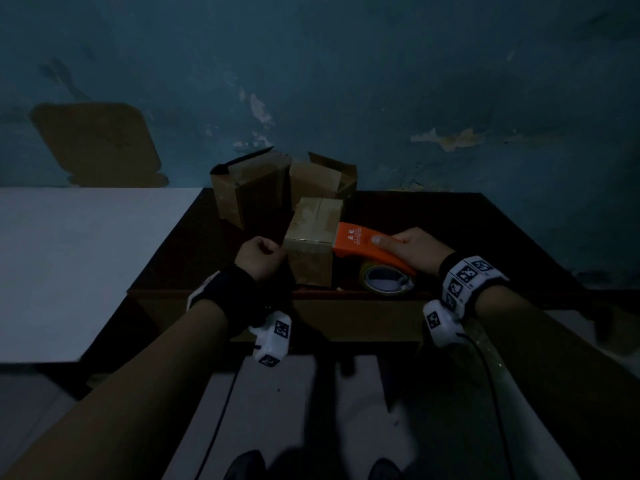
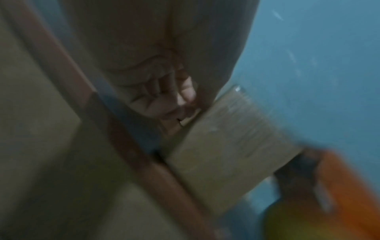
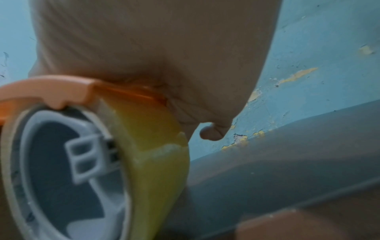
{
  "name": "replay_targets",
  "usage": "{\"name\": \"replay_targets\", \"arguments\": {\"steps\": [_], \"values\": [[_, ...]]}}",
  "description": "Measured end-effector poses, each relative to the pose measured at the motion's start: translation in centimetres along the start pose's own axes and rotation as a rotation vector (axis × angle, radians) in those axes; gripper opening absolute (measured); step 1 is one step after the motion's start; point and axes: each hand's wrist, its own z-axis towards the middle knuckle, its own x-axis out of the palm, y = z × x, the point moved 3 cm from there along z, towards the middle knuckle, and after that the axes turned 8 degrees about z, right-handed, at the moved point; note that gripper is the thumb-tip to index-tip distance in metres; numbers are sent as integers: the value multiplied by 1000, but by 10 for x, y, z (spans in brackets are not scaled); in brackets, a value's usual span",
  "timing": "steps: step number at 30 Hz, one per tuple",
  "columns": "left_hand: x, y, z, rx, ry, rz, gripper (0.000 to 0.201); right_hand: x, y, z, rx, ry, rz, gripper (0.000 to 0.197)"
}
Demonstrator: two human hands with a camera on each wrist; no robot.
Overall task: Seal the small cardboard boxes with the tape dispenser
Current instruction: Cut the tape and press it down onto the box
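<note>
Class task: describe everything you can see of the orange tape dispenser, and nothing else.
The orange plastic tape dispenser has a curved body with small pale print on top and a grey hub carrying a yellowish roll of tape. It hangs tilted over the dark table's near edge, front end against the right edge of the nearest closed brown cardboard box. The right hand grips it from above, thumb on top.

Black wristbands [image 1: 239, 292] with checkered markers, white wrist cameras [image 1: 272, 337], black cables.

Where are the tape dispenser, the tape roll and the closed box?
tape dispenser [image 1: 360, 242], head view, on its orange top.
tape roll [image 3: 156, 162], right wrist view, on its yellow outer band.
closed box [image 1: 313, 223], head view, on its taped top face.
</note>
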Motion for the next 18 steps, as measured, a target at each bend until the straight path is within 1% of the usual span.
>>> {"name": "replay_targets", "arguments": {"steps": [1, 2, 3, 4, 6, 7, 9, 13, 18], "values": [[0, 0, 1, 23, 5, 45, 4, -1, -1, 0, 9, 3, 3, 51], [-2, -1, 1, 51, -20, 42, 4, -2, -3, 0, 16, 3, 6, 50], [-5, -6, 0, 78, -51, -21, 10, -3, -3, -1, 18, 4, 6, 50], [-6, -13, -2, 94, -64, -144, 18, -3, -4, -1, 18, 5, 5, 50], [-4, -26, -6, 88, -14, -346, 29, -5, -4, -1, 20, 6, 0, 51], [-2, -32, -8, 90, 36, -377, 31, -4, -4, -1, 20, 9, -4, 50], [2, -37, -12, 123, 97, -307, 30, -3, -1, -1, 17, 15, -16, 50], [-4, -36, -16, 145, 72, -189, 31, 3, 2, 0, 11, 17, -14, 52], [-23, -24, -18, 115, 51, -183, 26, 15, 8, 4, -3, 49, -36, 54]]}}
